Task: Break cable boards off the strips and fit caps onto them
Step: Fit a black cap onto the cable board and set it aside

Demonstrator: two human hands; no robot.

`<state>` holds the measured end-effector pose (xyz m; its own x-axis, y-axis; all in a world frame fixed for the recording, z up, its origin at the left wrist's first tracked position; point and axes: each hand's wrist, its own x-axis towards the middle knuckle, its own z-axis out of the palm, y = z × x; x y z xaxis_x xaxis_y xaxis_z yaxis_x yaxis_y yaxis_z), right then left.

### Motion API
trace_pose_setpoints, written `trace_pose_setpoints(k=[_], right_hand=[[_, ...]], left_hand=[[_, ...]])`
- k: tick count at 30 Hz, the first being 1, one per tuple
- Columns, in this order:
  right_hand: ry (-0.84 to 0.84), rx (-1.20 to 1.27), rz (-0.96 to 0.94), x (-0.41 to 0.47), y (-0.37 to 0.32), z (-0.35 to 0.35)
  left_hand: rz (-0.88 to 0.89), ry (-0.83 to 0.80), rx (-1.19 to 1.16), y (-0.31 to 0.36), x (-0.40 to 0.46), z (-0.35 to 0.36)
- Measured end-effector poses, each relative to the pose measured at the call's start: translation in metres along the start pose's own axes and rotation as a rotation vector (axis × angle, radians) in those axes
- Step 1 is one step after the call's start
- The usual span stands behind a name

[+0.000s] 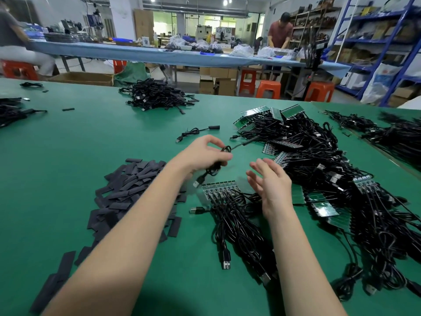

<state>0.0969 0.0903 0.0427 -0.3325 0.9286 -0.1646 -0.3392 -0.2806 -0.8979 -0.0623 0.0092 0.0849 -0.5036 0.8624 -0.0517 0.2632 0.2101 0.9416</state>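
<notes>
A worker's left hand (205, 153) grips a single black cable (224, 150) by its coiled middle above the green table (79, 137), its capped end stretching out toward the right and its USB plug dangling below the wrist. The right hand (270, 181) hovers just beside it, fingers straight and spread, holding nothing. Directly beneath the hands lies a strip of cable boards (217, 190), its boards unbroken and uncapped, cables trailing toward the worker. To the left sits a loose heap of flat black caps (127, 188), plentiful. To the right, a large tangle of strips (319, 156) with cables attached awaits breaking. Farther out, one finished capped cable (198, 131) lies alone, and a pile of cables (157, 94) rests near the far edge of the table; whether all of those are capped cannot be told. By appearances, the job is well under way but far from done: most strips are untouched.
</notes>
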Motion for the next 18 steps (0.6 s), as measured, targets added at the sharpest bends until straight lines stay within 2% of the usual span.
trace_pose_setpoints(k=[4,6,8,9,13,15,18], right_hand=[[-0.087,-0.245,-0.047,-0.004,0.005,0.005],[-0.112,-0.349,-0.078,-0.006,0.008,0.007],[-0.130,-0.403,-0.097,-0.007,0.010,0.009],[-0.136,-0.427,-0.107,-0.008,0.011,0.010],[-0.163,-0.462,-0.113,-0.006,0.015,0.012],[-0.172,-0.472,-0.112,-0.004,0.016,0.012],[-0.177,-0.492,-0.117,-0.003,0.019,0.011]], left_hand=[[0.013,0.120,0.126,0.008,0.055,-0.020],[0.035,0.188,0.396,0.002,0.074,-0.024],[0.070,0.181,0.717,-0.008,0.089,-0.028],[0.084,0.168,0.805,-0.014,0.095,-0.029],[0.140,0.196,0.974,-0.028,0.110,-0.026],[0.151,0.235,1.131,-0.034,0.114,-0.020],[0.074,0.185,1.226,-0.043,0.117,-0.014]])
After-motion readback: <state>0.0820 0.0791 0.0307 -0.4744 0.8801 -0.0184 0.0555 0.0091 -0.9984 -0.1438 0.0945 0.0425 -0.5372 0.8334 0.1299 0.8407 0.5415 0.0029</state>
